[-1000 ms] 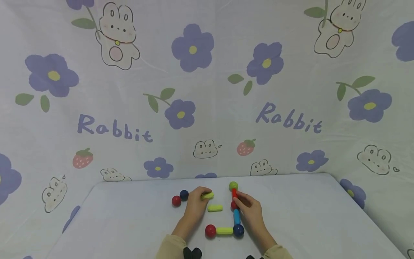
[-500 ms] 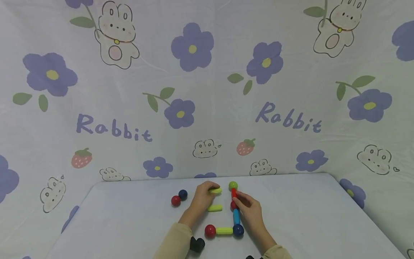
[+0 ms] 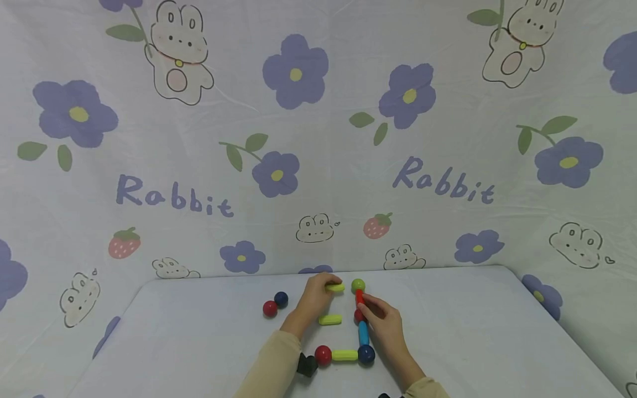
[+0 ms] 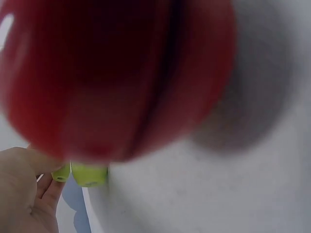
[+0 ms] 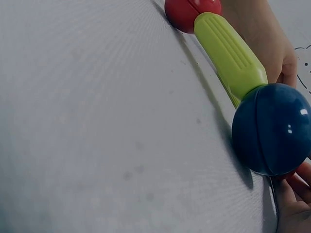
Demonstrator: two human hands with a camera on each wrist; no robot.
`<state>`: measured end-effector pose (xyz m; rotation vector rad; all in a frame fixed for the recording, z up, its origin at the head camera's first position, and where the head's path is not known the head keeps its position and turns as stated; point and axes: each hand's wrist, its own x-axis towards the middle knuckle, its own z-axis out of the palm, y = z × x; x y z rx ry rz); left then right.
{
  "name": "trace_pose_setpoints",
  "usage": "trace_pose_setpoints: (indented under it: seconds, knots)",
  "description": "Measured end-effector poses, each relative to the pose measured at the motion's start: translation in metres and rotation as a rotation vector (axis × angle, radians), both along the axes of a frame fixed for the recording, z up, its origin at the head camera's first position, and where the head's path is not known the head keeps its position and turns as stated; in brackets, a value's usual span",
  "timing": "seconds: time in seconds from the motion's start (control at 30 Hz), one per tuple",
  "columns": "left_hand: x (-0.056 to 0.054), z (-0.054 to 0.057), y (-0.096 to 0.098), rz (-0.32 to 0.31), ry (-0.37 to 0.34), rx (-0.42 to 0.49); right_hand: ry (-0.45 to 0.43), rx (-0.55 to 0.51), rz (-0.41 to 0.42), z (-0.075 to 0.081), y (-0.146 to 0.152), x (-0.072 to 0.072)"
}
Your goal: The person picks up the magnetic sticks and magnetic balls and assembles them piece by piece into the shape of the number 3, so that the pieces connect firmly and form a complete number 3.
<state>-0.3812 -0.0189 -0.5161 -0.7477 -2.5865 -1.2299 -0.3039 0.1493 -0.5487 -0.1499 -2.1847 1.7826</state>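
Observation:
In the head view my left hand (image 3: 317, 298) pinches a yellow-green toy rod (image 3: 335, 288), just left of a lime-green ball (image 3: 358, 285). My right hand (image 3: 390, 323) pinches a red rod (image 3: 359, 297) between that ball and a red ball (image 3: 359, 315). From there a blue rod (image 3: 364, 333) runs down to a navy ball (image 3: 366, 355). Another yellow-green rod (image 3: 344, 355) links this to the front red ball (image 3: 323, 355). The left wrist view is mostly filled by a blurred red ball (image 4: 116, 87), with the held rod (image 4: 60, 173) low at left.
A loose yellow-green rod (image 3: 330, 319) lies inside the partial frame. Left of my left hand are a loose red ball (image 3: 270, 308) and a navy ball (image 3: 281, 299), side by side. A curtain with rabbit and flower prints (image 3: 318, 138) hangs behind the white table (image 3: 497, 342).
My left hand has carried its yellow-green rod rightward and toward the back, closer to the lime-green ball. The right hand stays on the red rod.

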Motion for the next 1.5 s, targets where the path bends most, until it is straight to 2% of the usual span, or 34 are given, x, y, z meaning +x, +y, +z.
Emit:
trace_pose_setpoints:
  seconds: [0.13,0.4,0.63,0.7,0.8,0.93,1.03,1.13,1.2,1.3,1.43,1.5]
  knots:
    - [-0.001,0.003,0.002,-0.011,-0.004,-0.017,0.0,-0.012,0.009,0.001,-0.002,0.0]
    - [-0.005,0.008,0.008,-0.071,0.014,-0.039,0.0,-0.003,0.007,0.001,-0.003,0.0]
    - [-0.006,0.007,0.016,-0.071,0.001,-0.109,0.002,-0.006,0.004,-0.002,-0.002,0.001]
    - [-0.007,0.009,0.015,-0.059,-0.006,-0.091,0.0,0.001,0.0,-0.003,-0.002,0.001]
    - [-0.01,0.025,0.014,-0.028,0.007,0.058,-0.006,0.0,-0.003,-0.003,-0.002,0.001]
    - [-0.012,0.064,0.009,0.009,0.103,0.323,-0.023,0.009,-0.015,-0.003,-0.001,0.001]
    - [-0.009,0.091,0.003,0.024,0.153,0.41,-0.038,0.027,-0.029,-0.001,-0.001,0.002]
    - [-0.004,0.106,-0.001,0.021,0.162,0.444,-0.048,0.036,-0.038,-0.001,-0.001,0.001]
    - [-0.001,0.107,-0.003,0.013,0.169,0.442,-0.047,0.034,-0.035,-0.001,-0.001,0.001]
    - [0.003,0.099,-0.007,0.004,0.149,0.404,-0.05,0.029,-0.033,-0.001,-0.001,0.001]
    - [0.01,0.078,-0.013,0.018,0.016,0.302,-0.046,0.029,-0.029,-0.001,-0.002,0.0]
    - [0.015,0.065,-0.018,0.032,-0.023,0.232,-0.04,0.028,-0.029,-0.001,-0.003,-0.001]
